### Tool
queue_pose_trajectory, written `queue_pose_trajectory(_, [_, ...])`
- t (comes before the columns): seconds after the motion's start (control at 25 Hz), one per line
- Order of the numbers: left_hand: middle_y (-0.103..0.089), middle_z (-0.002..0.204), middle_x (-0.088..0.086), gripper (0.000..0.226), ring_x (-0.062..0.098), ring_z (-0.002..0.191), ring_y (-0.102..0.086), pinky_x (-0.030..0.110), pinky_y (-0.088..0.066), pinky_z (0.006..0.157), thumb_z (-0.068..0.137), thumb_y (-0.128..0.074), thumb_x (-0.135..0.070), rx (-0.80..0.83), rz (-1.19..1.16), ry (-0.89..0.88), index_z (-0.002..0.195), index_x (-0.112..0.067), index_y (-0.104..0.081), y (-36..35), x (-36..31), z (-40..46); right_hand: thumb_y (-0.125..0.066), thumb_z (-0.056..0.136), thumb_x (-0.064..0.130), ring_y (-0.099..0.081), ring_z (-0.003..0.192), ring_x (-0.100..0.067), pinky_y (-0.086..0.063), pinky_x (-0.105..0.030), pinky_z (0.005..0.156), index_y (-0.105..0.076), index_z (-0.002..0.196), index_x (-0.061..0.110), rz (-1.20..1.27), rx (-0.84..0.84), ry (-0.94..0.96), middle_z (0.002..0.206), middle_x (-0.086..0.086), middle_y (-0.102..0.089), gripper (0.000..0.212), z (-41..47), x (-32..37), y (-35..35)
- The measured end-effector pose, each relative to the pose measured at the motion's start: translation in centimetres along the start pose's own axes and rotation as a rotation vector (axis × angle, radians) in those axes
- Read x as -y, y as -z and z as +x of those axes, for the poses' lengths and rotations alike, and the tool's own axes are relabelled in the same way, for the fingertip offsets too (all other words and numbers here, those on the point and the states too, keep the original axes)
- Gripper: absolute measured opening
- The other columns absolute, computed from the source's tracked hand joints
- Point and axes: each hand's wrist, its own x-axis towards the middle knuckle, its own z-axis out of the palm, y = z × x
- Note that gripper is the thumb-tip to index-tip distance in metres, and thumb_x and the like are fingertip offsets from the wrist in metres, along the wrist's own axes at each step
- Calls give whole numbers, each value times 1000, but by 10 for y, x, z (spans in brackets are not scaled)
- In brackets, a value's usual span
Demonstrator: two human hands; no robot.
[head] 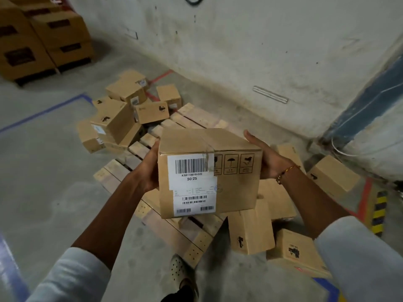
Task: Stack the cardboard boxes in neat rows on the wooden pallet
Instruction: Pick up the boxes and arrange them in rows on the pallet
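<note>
Hands point(150, 168) clasp upright box point(235, 188), label facing camera.

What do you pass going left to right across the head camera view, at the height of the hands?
Left hand → brown cardboard box with white barcode label, held between both hands → right hand → loose brown cardboard box on the floor.

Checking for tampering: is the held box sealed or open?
Sealed: the held box has its top flaps flat, with tape running across them and down over the label.
</note>
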Motion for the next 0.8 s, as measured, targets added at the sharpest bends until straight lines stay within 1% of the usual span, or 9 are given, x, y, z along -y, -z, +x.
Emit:
queue_pose_trajectory(0.08, [-63,116,18,64,38,101,-61,52,-52,84,77,-63,-74,-5,101,117,111,-21,-70,33,-8,20,-67,88,58,-65,83,-25,-55,-36,80,-71,112,14,-36,-12,-48,93,-11,-69,50,35,6,-7])
queue_pose_trajectory(0.16, [-65,107,18,53,41,96,-64,55,-56,74,86,-58,-62,15,137,184,121,-22,-64,54,-11,30,-68,88,48,-68,87,-27,-54,-40,88,-63,131,9,-100,-35,-108,102,-13,-72,58,65,11,-16])
queue_pose_trajectory(0.2, [-65,108,18,50,43,98,-65,56,-57,72,90,-55,-57,12,112,204,125,-22,-61,63,-8,38,-65,91,43,-68,92,-28,-52,-43,94,-60,136,8,-136,-44,-123,111,-14,-71,57,79,13,-21])
queue_pose_trajectory(0.32, [-60,125,18,54,43,110,-62,60,-57,77,92,-57,-52,20,-2,210,139,-27,-50,67,9,56,-51,103,27,-64,111,-31,-46,-48,109,-61,131,10,-242,-85,-139,132,-16,-65,34,117,13,-27])
queue_pose_trajectory(0.44, [-53,136,12,55,42,119,-56,56,-58,79,92,-60,-42,-18,-33,152,144,-49,-41,61,28,87,-48,104,10,-63,121,-35,-44,-51,112,-60,132,5,-357,-62,-108,133,-16,-66,31,153,12,-20])
queue_pose_trajectory(0.48, [-52,138,11,57,42,120,-56,54,-58,80,95,-59,-35,-46,-34,141,146,-50,-38,56,31,96,-49,103,7,-63,122,-35,-45,-53,111,-60,132,5,-402,-70,-101,132,-16,-67,32,165,12,-16])
queue_pose_trajectory(0.64, [-59,132,15,68,39,113,-60,51,-57,82,95,-61,-8,-213,-48,149,154,-28,-36,24,58,140,-49,99,1,-63,119,-31,-48,-52,108,-58,141,12,-599,-161,-137,130,-11,-66,44,206,3,12])
queue_pose_trajectory(0.72, [-61,129,16,72,39,113,-62,54,-58,87,89,-65,-3,-281,-87,193,154,-23,-39,1,79,173,-49,99,0,-64,115,-33,-50,-54,105,-57,141,12,-640,-166,-157,128,-11,-66,45,236,-5,37])
queue_pose_trajectory(0.8, [-65,124,17,72,39,110,-64,51,-60,85,86,-68,1,-353,-141,239,151,-20,-45,-17,98,213,-49,100,0,-65,113,-33,-52,-53,102,-56,142,13,-658,-147,-173,130,-13,-66,44,273,-14,65])
